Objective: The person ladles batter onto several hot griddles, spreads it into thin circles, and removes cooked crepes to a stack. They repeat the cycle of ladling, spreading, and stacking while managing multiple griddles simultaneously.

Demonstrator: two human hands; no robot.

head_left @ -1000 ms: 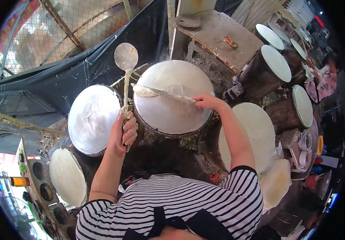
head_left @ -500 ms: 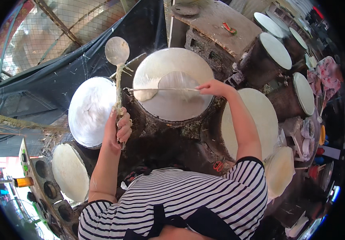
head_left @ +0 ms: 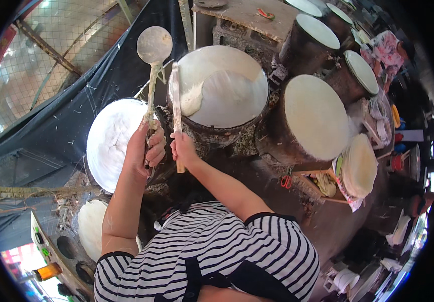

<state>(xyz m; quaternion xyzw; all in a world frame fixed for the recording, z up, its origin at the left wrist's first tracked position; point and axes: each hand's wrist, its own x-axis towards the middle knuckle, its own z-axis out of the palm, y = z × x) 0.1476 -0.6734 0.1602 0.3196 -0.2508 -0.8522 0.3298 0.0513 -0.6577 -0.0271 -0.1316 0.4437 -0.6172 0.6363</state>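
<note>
My left hand (head_left: 149,148) is wrapped round the handle of a batter-caked ladle (head_left: 155,45), held upright with its round bowl at the far end. Close beside it, my right hand (head_left: 183,148) grips a long flat spreader (head_left: 176,90), whose blade points away from me along the left rim of a round griddle (head_left: 227,115). Pale batter coats the griddle's far and left parts, and a thicker lump of batter (head_left: 192,99) lies at its left side. Left of the ladle handle stands a wide tub of white batter (head_left: 116,141).
Right of the griddle is another drum stove (head_left: 315,116) with a pale round top; several more stand behind it. A stack of thin round sheets (head_left: 360,166) lies at the right, near red scissors (head_left: 286,181). Black sheeting (head_left: 111,80) and wire mesh (head_left: 51,45) border the left.
My right hand has come left and nearer, swinging the spreader from crosswise over the griddle to lengthwise at its left rim. My left hand still holds the ladle. The view has shifted.
</note>
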